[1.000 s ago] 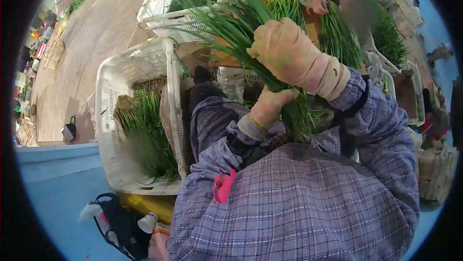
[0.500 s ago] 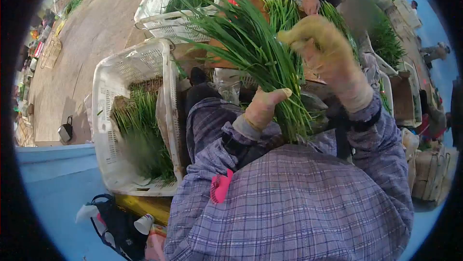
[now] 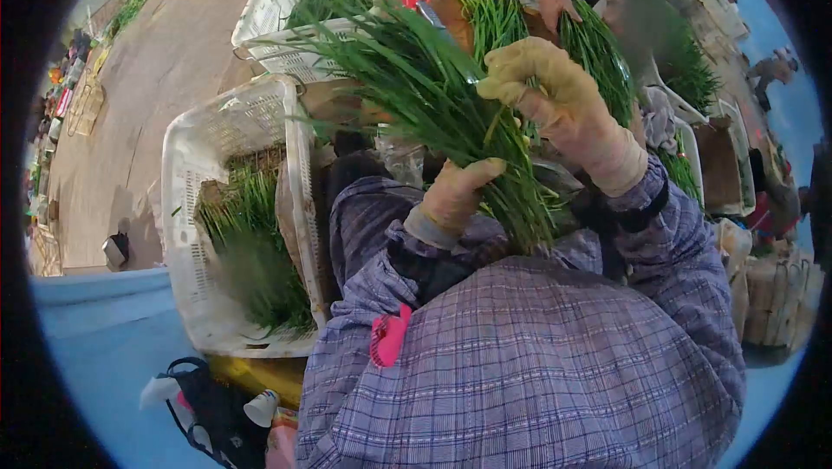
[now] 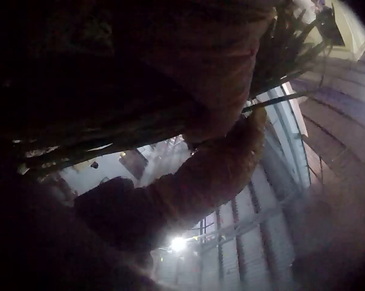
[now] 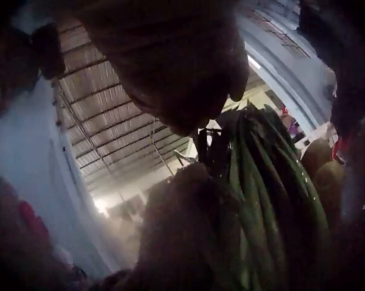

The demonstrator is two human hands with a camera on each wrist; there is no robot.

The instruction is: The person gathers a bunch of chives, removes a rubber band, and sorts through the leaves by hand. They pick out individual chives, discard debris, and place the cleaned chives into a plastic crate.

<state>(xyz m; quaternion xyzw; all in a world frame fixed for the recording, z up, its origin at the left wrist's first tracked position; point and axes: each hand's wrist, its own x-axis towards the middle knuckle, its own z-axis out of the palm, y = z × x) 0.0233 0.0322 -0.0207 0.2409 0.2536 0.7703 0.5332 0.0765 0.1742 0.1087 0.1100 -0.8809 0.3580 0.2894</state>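
A bunch of long, flat green leaves, garlic chives by their look (image 3: 425, 83), slants up and left in front of the lap. My gloved left hand (image 3: 452, 200) grips its lower part, thumb across the leaves; its other fingers are mostly hidden behind. At the bunch's right edge is my gloved right hand (image 3: 572, 113), fingers bent toward the leaves beside a yellowish blade (image 3: 492, 129). I cannot tell whether it pinches a leaf. In the dark right wrist view, leaves (image 5: 270, 194) stand close beside that hand (image 5: 176, 66).
To the left stands a white plastic crate (image 3: 299, 170) with more chives (image 3: 260, 244). Another white crate (image 3: 251, 22) is behind it. Across from me, a person's hand (image 3: 555, 8) is on more chives (image 3: 598, 57). A dark bag (image 3: 217, 413) lies at lower left.
My right hand has let go its grip round the upper bunch, swung right, then come back to the bunch's right edge. The left hand has kept its hold; the leaf tips shifted slightly left.
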